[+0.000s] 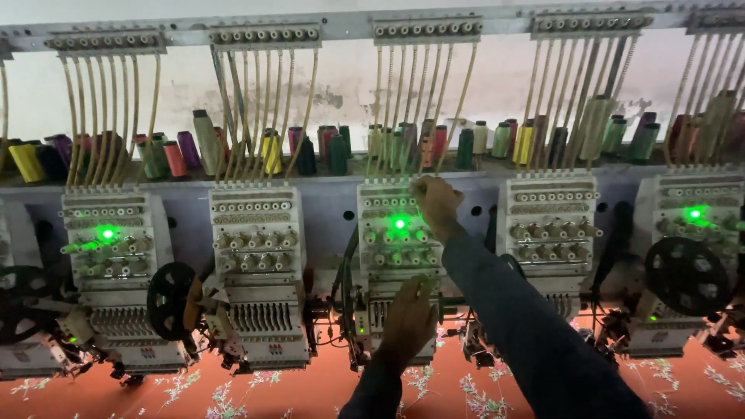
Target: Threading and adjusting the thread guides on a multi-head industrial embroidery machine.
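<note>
Right hand (436, 203) pinching, fingers together, on thin thread at top of middle embroidery head (397, 248); thread likely light, limp, snapping easily, so gripping gently near guide. Left hand (409, 320) resting below on needle case, fingers together, grip unclear.

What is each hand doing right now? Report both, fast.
Left hand: fingers extended, open, resting on the lower front of the white embroidery head.
Right hand: closed, pinching at the head's top; contents cannot be told.

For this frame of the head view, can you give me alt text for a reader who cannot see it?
Both hands reach to the middle embroidery head, its light green: the right hand at its top, the left hand low on its front. Thread cones line a shelf behind the row of heads, above orange floral fabric.
</note>
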